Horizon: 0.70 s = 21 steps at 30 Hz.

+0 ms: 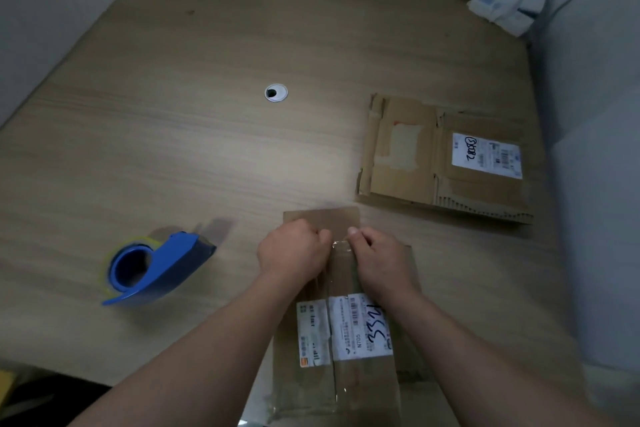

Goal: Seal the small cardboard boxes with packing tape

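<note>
A pale wood-grain desk [173, 149] fills the head view, walled on the far and left sides; the small brown cardboard box with white shipping labels [367, 381] lies at its near edge, directly under the person, lengthwise away from them; a strip of clear packing tape [341, 263] runs along the box's centre seam; the left hand [291, 250] and right hand [381, 260] meet at the strip's far end, each with fingers curled and thumb pinching the tape, probably to pull it taut and fold it over the box's far edge; left of the box lies a blue plastic tape dispenser [152, 270], set aside within reach; beyond the box to the right lies a flattened, torn cardboard box [433, 163], probably waiting its turn; a round white cable grommet [276, 92] sits well beyond the box.
</note>
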Motion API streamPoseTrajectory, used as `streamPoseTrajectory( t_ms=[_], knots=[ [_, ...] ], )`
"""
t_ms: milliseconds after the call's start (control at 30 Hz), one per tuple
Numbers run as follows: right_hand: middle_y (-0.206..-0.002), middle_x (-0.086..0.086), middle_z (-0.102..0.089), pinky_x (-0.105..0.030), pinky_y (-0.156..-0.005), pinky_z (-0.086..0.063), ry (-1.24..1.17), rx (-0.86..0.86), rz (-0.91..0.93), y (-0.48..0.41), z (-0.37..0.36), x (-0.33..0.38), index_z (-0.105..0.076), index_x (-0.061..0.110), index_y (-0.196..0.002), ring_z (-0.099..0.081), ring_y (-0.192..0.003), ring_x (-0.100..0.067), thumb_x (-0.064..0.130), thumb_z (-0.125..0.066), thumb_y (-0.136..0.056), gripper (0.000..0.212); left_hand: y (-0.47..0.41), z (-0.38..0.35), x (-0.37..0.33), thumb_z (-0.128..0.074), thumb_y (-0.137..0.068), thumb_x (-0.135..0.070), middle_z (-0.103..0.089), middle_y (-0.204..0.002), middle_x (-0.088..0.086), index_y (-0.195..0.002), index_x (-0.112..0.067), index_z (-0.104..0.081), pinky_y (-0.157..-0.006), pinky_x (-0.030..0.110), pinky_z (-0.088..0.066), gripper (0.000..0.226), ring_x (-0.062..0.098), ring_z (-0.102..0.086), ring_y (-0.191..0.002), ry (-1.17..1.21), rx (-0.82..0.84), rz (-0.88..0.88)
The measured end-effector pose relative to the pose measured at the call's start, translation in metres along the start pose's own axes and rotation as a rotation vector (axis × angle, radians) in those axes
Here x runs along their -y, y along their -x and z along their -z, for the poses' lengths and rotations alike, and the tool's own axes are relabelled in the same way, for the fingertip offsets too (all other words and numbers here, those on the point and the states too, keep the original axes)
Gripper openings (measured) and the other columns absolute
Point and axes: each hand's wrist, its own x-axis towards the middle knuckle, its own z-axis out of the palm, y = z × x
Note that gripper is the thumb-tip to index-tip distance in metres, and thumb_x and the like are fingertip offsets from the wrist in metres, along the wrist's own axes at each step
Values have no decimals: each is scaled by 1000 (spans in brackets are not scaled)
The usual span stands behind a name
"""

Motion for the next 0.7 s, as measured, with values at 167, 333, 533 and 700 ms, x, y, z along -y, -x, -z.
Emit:
streamPoseTrajectory(
  t_ms=[167,333,533,700],
  knots=[
    [-76,-16,-66,-26,-57,-38,27,-38,-25,0,-3,-3,-62,1,-76,-54,-63,-18,34,-48,-104,45,-17,5,16,-57,-82,-18,-71,-114,3,-105,-22,-73,-89,31,-51,28,25,-65,-108,410,17,97],
    [-80,-13,-67,-31,-66,-45,19,-111,-73,13,-5,-2,-65,2,-82,-62,-75,-26,38,-43,-105,48,62,-2,68,-61,-93,-40,-45,-146,-2,-147,-25,-41,-105,47,-47,60,17,-48,-129,638,-190,-38],
    [-80,-14,-65,-28,-60,-38,38,-236,-121,37,-23,-2,-63,0,-82,-56,-70,-22,37,-39,-107,50,132,-21,109,-54,-94,-51,-35,-151,-6,-151,-25,-29,-104,35,-43,67,12,-41,-133,387,-41,-148],
    [-68,-6,-52,-30,-58,-34,12,-384,-229,63,-32,-9,-52,12,-69,-46,-63,-21,38,-37,-107,48,129,-16,115,-50,-97,-48,-49,-141,-5,-153,-40,-10,-91,38,-48,69,18,-53,-121,273,97,-187]
  ],
)
